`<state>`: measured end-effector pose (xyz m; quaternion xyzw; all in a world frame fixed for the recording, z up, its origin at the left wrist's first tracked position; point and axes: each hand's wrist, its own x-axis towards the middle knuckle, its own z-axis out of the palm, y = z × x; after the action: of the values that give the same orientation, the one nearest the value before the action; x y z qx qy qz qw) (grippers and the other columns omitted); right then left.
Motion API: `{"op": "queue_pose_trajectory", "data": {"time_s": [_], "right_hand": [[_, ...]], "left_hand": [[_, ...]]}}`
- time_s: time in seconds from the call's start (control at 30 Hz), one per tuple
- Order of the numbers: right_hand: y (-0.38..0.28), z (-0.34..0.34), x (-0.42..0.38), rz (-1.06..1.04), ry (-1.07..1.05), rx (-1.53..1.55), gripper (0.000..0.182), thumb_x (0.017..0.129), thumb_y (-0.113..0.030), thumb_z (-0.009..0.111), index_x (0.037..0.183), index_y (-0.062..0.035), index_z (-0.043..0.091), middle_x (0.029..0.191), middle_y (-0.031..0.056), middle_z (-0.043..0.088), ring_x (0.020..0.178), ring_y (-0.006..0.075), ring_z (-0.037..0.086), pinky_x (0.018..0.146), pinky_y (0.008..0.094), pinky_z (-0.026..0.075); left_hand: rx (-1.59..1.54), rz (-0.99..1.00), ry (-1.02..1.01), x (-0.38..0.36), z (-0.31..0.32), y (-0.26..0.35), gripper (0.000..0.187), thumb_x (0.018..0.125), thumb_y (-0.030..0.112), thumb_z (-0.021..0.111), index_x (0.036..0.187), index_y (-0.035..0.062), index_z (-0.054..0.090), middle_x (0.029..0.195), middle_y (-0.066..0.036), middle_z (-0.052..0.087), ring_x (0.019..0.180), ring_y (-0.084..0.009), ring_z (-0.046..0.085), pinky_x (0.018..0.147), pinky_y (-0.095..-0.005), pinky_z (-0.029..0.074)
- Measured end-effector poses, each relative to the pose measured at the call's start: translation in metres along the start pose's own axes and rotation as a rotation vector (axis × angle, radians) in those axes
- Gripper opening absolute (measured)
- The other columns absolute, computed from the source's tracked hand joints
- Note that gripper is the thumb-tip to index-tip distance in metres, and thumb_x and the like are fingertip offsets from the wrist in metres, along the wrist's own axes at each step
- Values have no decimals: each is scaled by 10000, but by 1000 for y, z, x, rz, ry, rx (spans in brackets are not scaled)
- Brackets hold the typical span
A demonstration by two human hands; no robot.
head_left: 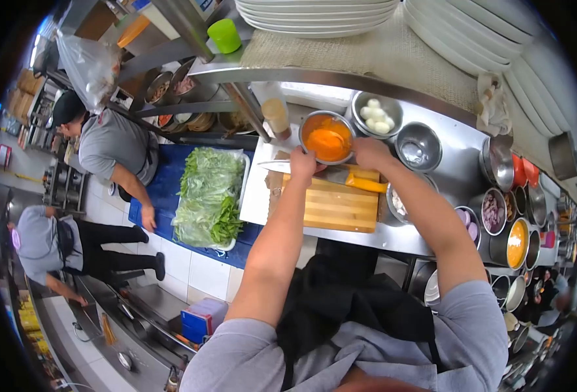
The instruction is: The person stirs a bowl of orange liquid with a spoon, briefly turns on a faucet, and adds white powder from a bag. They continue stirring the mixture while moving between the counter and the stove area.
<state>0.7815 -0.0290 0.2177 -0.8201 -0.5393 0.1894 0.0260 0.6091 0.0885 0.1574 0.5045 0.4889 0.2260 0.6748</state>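
Observation:
Both my hands are at a metal bowl (pixel 328 119) of orange food (pixel 327 142), above the far edge of a wooden cutting board (pixel 340 209). My left hand (pixel 304 164) grips the bowl's near left side. At its right side is my right hand (pixel 371 154), its fingers closed around the rim. A knife with an orange handle (pixel 365 182) lies across the board below the bowl, its blade pointing left. Behind my right hand stands a bowl of white, egg-like pieces (pixel 376 117), with a metal bowl (pixel 418 146) beside it.
Bagged leafy greens (pixel 210 196) fill a white tray at left. A squeeze bottle (pixel 274 114) stands by a shelf post. Plates (pixel 321 16) sit on the shelf above. More bowls (pixel 493 212) line the right. Two people (pixel 115 150) work at left.

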Motion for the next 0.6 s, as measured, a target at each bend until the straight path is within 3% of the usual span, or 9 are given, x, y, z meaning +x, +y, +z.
{"op": "queue_pose_trajectory", "data": {"time_s": [0.23, 0.37, 0.47, 0.53, 0.6], "right_hand": [[-41, -55, -48, -152, 240, -94, 228, 845, -86, 531, 1034, -57, 655, 876, 184, 710, 834, 380, 698, 702, 512, 548], [-80, -27, -75, -324, 100, -99, 217, 873, -127, 518, 1034, -58, 646, 826, 202, 693, 794, 401, 681, 687, 528, 530], [-101, -47, -80, -317, 151, -33, 204, 896, -156, 506, 1027, -70, 637, 800, 207, 687, 774, 407, 678, 676, 536, 523], [-113, -51, -67, -339, 163, -65, 164, 903, -165, 501, 978, -71, 612, 802, 206, 690, 765, 412, 679, 661, 536, 525], [-129, -33, -57, -420, 114, -148, 200, 886, -149, 510, 1028, -76, 630, 809, 199, 694, 784, 404, 683, 671, 515, 535]], "left_hand": [[-134, 42, 9, -71, -53, 12, 238, 936, 17, 507, 1163, -45, 536, 960, -118, 619, 698, -215, 688, 588, -299, 622], [-230, 19, 42, -109, -77, 12, 241, 958, 37, 503, 1190, -8, 547, 974, -100, 650, 721, -202, 701, 610, -290, 610], [-289, -19, 124, -131, -106, -1, 261, 961, 46, 506, 1215, -3, 539, 1014, -117, 669, 748, -217, 715, 618, -291, 611], [-300, 22, 130, -149, -123, -5, 285, 935, 18, 488, 1207, -51, 540, 1016, -146, 646, 727, -216, 706, 606, -300, 628], [-334, 36, 159, -162, -134, -12, 296, 936, 23, 489, 1217, -52, 541, 977, -133, 650, 721, -200, 703, 582, -284, 618]]}}
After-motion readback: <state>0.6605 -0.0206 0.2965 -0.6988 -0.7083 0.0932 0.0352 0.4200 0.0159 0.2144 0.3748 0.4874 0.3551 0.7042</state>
